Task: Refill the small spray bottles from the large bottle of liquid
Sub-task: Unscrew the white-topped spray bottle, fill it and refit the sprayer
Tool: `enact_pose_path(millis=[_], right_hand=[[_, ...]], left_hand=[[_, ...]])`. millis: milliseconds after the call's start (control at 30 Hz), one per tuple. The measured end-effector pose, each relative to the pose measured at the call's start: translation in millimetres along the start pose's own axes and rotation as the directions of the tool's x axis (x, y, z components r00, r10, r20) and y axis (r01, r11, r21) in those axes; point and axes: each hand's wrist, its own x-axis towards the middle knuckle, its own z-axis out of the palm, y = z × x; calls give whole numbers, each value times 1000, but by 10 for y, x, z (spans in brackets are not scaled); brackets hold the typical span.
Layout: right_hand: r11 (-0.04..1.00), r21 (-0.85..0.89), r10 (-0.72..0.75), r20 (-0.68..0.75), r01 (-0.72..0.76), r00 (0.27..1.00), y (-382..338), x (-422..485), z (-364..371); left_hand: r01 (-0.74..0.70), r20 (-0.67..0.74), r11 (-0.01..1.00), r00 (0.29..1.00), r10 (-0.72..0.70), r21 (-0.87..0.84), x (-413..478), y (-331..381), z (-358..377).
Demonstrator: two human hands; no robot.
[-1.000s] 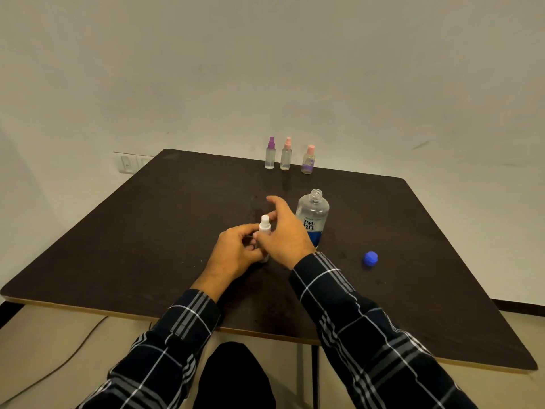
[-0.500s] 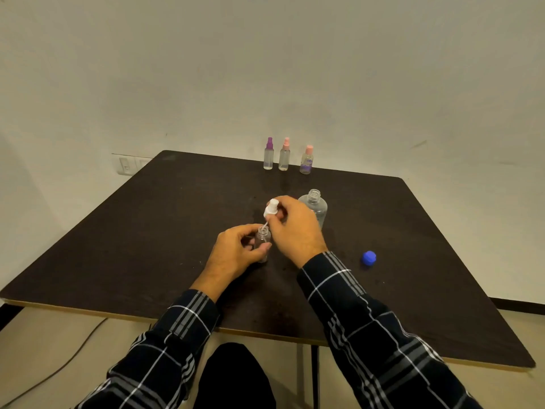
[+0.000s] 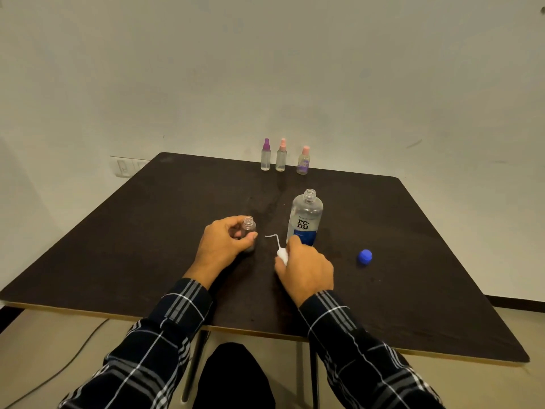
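My left hand [image 3: 221, 244] grips a small clear spray bottle [image 3: 249, 228] that stands uncapped on the dark table [image 3: 147, 231]. My right hand [image 3: 306, 268] holds that bottle's white spray head [image 3: 282, 253] low over the table, its thin dip tube [image 3: 273, 238] pointing up and left. The large clear bottle [image 3: 305, 219] with a blue label stands open just behind my right hand. Its blue cap [image 3: 365, 256] lies on the table to the right.
Three small spray bottles stand in a row at the table's far edge: one with a purple top [image 3: 265, 156], two with pink tops [image 3: 281, 156] [image 3: 303, 161]. A wall socket [image 3: 122, 168] sits at the back left. A cable [image 3: 59, 370] runs on the floor.
My right hand pulled the white spray head out of the small bottle and carried it down to the right, near the table. My left hand stayed on the small bottle.
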Motion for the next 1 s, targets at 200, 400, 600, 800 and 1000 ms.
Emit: enact_pose_path(millis=[200,400,600,800,1000], right_hand=[[991,56,122,-10,-121,993,102,36,-57],[795,591,342,-254,-135,905,393,292,-47],[690,724,105,-73,-20,992,409,554,-81],[807,579,-52,-120,112,991,299,693,-88],[917,334,-179,-147,219,973,227,758,-69]], left_hand=[[4,25,1000,1000,-4,1,-82,-20,-35],[-8,-5,1000,1000,7,-9,-84,-57,5],[-11,-2,998,1000,11,-57,-78,-116,25],[-14,20,1000,1000,15,-19,-64,-113,6],[-16,29,1000,999,16,0,-64,-89,-11]])
